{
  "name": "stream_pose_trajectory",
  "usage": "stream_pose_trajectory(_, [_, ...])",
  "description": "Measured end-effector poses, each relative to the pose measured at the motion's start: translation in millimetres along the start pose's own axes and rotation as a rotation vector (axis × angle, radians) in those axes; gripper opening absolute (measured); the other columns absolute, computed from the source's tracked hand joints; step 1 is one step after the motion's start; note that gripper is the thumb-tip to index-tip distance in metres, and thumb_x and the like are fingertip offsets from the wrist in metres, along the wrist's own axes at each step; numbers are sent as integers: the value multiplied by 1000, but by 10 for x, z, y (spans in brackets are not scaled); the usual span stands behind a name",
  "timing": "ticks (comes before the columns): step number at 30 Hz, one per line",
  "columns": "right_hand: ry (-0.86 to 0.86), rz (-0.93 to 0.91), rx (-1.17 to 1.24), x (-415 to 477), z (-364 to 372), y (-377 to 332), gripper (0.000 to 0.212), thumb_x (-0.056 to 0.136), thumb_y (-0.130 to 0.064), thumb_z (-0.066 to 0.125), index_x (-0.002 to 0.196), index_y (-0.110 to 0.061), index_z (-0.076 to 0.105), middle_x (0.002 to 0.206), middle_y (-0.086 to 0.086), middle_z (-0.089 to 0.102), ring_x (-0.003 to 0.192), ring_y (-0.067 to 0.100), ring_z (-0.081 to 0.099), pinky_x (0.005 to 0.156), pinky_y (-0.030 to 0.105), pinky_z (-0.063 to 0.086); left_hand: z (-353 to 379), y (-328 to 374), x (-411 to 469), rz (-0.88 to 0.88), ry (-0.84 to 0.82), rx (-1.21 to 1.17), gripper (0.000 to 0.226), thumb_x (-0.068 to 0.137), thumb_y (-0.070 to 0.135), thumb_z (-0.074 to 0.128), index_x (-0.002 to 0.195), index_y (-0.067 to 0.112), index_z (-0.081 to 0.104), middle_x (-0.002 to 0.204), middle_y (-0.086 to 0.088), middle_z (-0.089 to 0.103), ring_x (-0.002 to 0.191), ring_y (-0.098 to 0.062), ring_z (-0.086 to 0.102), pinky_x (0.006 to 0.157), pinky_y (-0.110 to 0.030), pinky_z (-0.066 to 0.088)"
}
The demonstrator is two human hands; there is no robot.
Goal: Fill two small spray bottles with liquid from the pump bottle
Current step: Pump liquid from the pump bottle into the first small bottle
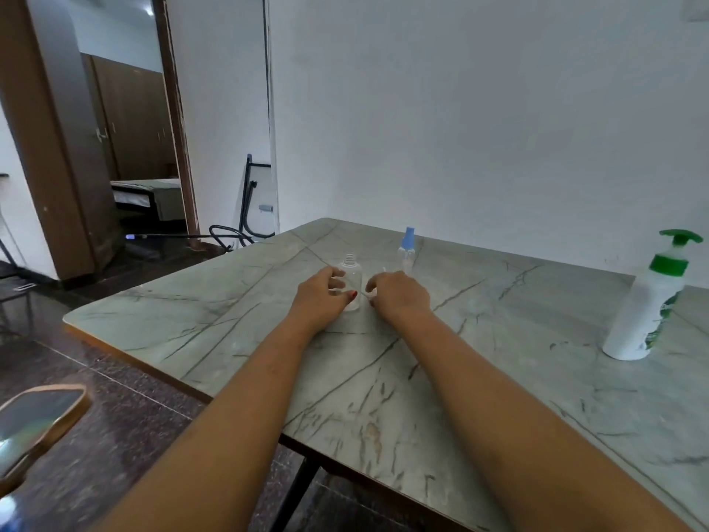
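Note:
A small clear spray bottle (352,276) stands uncapped on the marble table (498,378), its threaded neck bare. My left hand (322,297) grips it from the left, thumb in front and fingers behind. Just right of the bottle, my right hand (399,295) rests on the table with its fingers curled around something small; a thin pale tube (383,269) pokes up above them, most likely the bottle's spray head. A second clear spray bottle (407,252) with a blue spray top stands just behind my right hand. The white pump bottle (648,301) with its green pump is at the far right.
The table's left edge (126,351) drops to a dark floor. A mirror-like tray (34,424) lies low at the left. A white wall runs behind the table, and a doorway (130,128) opens at the back left with cables on the floor beside it.

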State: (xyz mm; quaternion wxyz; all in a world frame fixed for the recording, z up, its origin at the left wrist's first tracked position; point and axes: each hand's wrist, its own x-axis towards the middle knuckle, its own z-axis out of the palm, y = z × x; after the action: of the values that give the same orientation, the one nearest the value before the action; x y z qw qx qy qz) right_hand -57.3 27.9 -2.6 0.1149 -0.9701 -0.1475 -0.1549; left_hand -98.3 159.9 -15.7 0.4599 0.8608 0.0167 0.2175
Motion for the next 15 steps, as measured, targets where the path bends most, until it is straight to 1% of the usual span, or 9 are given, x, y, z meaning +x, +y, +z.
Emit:
stream_pose_trajectory(2, [-34,2,45,2,-37,30,31,95,-12,52,121,-26,62,123,5,58,107,24,59,82,31,47,5,17,-2,3,-2,5,40,83,20,69,120,13,55,116,-6,63,98,-15,60,83,-21,44])
stream_pose_trajectory(3, [-49,11,83,-1,-65,62,31,94,-12,53,120,-27,61,125,4,58,107,23,59,83,30,46,5,29,-6,0,-4,8,41,83,21,69,120,12,55,116,-6,63,99,-16,60,83,-21,44])
stream_pose_trajectory(5, [-60,30,146,-24,-124,151,30,92,-13,57,118,-28,63,125,6,58,106,22,59,84,29,46,4,52,-29,-13,-8,0,42,83,21,69,121,12,54,117,-7,63,101,-17,61,84,-21,44])
stream_pose_trajectory(9, [-32,89,216,-138,-288,403,28,89,-15,62,114,-26,66,123,7,58,103,23,59,77,26,43,34,123,-109,-22,-20,-9,43,83,22,70,121,13,55,117,-6,63,103,-18,60,88,-24,46])
stream_pose_trajectory(11, [-11,131,302,-212,-410,529,25,87,-18,64,111,-24,66,119,7,61,96,23,61,80,27,45,76,188,-165,-20,-36,-13,43,83,23,69,122,13,54,118,-6,62,104,-18,60,92,-27,47])
stream_pose_trajectory(13, [46,178,417,-305,-550,662,23,84,-20,66,107,-21,67,112,10,65,88,23,62,84,32,50,146,275,-232,-13,-59,-17,43,84,23,68,123,13,53,119,-6,61,105,-18,60,92,-28,47])
stream_pose_trajectory(15, [176,221,483,-406,-714,810,22,83,-19,66,105,-19,67,107,8,66,92,23,62,84,28,48,226,362,-288,-2,-81,-17,44,84,23,69,124,13,53,119,-6,61,106,-18,59,90,-26,47])
